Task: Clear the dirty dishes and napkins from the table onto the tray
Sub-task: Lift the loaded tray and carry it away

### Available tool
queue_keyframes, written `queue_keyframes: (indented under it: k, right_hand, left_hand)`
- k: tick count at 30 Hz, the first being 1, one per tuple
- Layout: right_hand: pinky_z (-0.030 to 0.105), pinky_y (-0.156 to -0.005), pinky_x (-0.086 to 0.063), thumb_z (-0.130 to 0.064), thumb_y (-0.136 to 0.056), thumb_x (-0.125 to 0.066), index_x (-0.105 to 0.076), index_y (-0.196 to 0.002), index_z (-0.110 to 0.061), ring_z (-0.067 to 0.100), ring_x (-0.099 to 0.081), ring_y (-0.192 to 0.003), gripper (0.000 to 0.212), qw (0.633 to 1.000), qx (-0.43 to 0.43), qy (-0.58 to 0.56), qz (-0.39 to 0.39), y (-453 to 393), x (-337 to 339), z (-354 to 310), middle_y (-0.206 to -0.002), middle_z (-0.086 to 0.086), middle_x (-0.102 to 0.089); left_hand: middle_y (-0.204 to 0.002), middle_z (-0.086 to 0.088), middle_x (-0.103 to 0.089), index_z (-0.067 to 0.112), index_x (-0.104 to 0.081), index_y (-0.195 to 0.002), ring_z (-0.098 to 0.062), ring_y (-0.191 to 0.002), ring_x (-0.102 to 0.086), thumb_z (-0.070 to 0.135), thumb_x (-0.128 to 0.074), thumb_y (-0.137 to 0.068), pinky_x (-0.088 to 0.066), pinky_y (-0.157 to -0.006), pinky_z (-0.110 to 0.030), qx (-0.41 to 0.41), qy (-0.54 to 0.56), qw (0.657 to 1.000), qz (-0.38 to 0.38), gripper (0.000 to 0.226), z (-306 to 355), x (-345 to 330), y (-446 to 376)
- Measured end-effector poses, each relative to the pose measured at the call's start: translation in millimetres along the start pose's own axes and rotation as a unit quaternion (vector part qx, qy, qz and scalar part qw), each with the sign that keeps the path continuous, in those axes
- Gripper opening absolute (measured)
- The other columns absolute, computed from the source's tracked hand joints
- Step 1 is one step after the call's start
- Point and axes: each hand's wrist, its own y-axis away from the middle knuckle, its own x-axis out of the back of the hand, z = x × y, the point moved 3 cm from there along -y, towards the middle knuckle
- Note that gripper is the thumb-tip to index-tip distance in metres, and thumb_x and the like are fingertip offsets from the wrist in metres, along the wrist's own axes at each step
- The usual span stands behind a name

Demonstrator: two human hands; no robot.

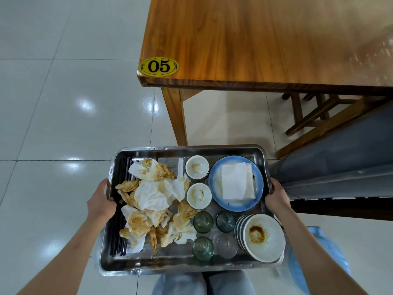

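While we hold the steel tray [223, 150] level in front of us, clear of the tabletop [265, 39], it carries the whole load. A heap of stained, crumpled napkins [153, 199] fills its left half, with dark chopsticks [119, 213] lying along the left wall. Toward the middle stand two small white sauce dishes [197, 167], one behind the other, and a white spoon [180, 167] lies beside them. A blue plate [214, 177] with a folded clean-looking napkin [234, 180] on it sits at the far right, four small glasses [203, 222] cluster near us, and a stack of soiled bowls [263, 237] leans in the near right corner.

Our left hand [102, 202] grips the left rim, fingers curled round the edge with the thumb over the top; our right hand [276, 198] clamps the right rim the same way.

What shows of the tabletop, marked with a yellow 05 label [158, 66], is bare wood, so we judge the clearing done or nearly so; its far right runs out of view. A wooden stool [314, 116] stands beneath it, and a grey padded bench [340, 158] is just beside the tray's right end.

Next comes carrying: we should keep the tray flat, since the leaning bowls and light glasses could slide, and swing clear of the bench and table leg [176, 118].
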Motion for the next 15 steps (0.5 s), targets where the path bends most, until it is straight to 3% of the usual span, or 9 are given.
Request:
queue_keyframes:
  k: [4, 9, 15]
  right_hand:
    - [0.045, -0.092, -0.043, 0.005, -0.086, -0.046, -0.038, -0.138, -0.024, 0.037, -0.05, -0.113, 0.06, 1.0, 0.004, -0.006, 0.005, 13.2, 16.6, -0.6, -0.126, 0.015, -0.055]
    - [0.047, -0.093, -0.044, 0.004, -0.086, -0.046, -0.038, -0.139, -0.026, 0.037, -0.05, -0.113, 0.062, 1.0, 0.0, -0.006, 0.007, 40.6, 44.6, -2.6, -0.125, 0.015, -0.056]
    - [0.042, -0.091, -0.044, 0.008, -0.085, -0.043, -0.033, -0.142, -0.026, 0.038, -0.051, -0.113, 0.067, 1.0, 0.001, 0.0, -0.001, 88.5, 83.1, -2.5, -0.128, 0.016, -0.054]
  left_hand:
    - [-0.112, -0.02, -0.061, 0.023, -0.038, -0.139, -0.037, -0.099, -0.057, -0.007, -0.046, -0.086, -0.042, -0.076, -0.034, -0.018, -0.007, 1.0, 0.005, 0.061, 13.2, 16.8, 14.3]
    - [-0.096, -0.016, -0.059, 0.022, -0.039, -0.139, -0.02, -0.079, -0.046, -0.007, -0.046, -0.086, -0.036, -0.069, -0.028, -0.024, -0.009, 1.0, 0.005, 0.06, 26.3, 45.8, 44.2]
    - [-0.086, -0.013, -0.056, 0.018, -0.038, -0.141, -0.025, -0.077, -0.048, -0.008, -0.046, -0.086, -0.036, -0.072, -0.03, -0.028, -0.004, 1.0, 0.001, 0.061, 36.2, 91.1, 90.6]
